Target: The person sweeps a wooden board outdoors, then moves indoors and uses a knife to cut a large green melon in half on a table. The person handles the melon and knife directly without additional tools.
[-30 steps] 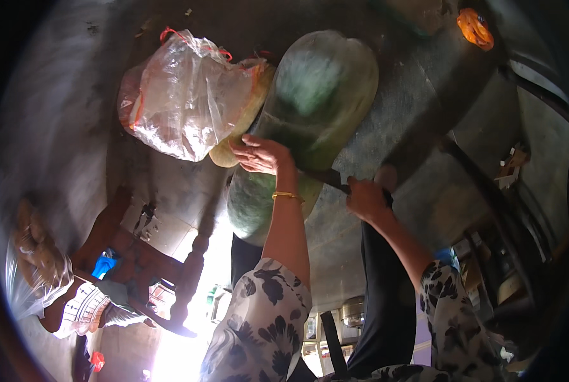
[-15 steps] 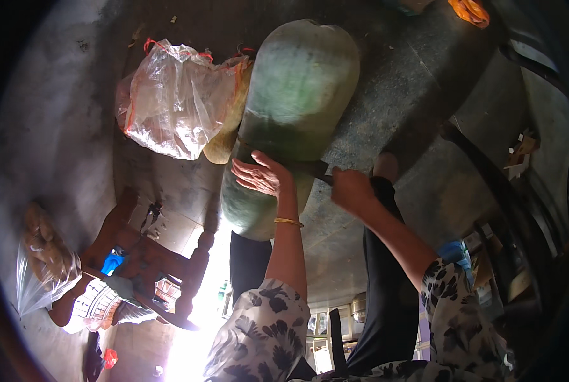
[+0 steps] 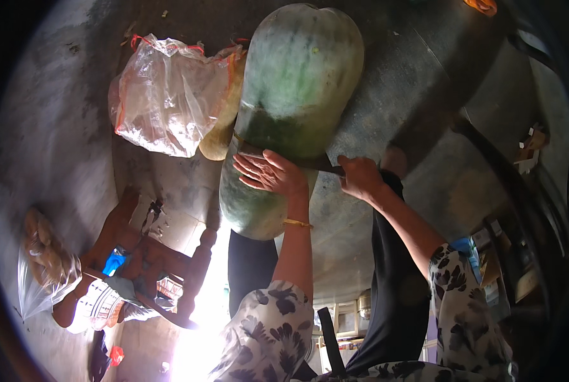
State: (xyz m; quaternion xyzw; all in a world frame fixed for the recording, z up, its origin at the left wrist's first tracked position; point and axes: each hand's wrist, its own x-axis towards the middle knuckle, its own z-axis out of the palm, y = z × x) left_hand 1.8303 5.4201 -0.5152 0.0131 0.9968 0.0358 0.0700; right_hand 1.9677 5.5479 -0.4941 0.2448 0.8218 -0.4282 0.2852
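A very large green winter melon (image 3: 303,70) with a pale bloom lies lengthwise in front of me, its near end by my legs. My right hand (image 3: 361,178) is closed round the handle of a dark knife (image 3: 323,165) at the melon's right side. The blade runs across the near part of the melon; how deep it sits is hard to see. Over the blade, my left hand (image 3: 273,174) lies flat with fingers stretched out to the left. It hides the middle of the blade. A thin cut line shows on the rind just beyond the blade's left end.
Left of the melon stands a clear plastic bag (image 3: 170,95) with red edging, beside a tan gourd-like thing (image 3: 218,137). A wooden chair (image 3: 147,254) with cloths and a bag of brown produce (image 3: 39,245) are further left. Dark curved bars (image 3: 501,162) rise at the right.
The whole view has shifted slightly. My right hand and the knife handle have moved a little to the right, and more of the blade shows beyond my left hand, which stays on the melon.
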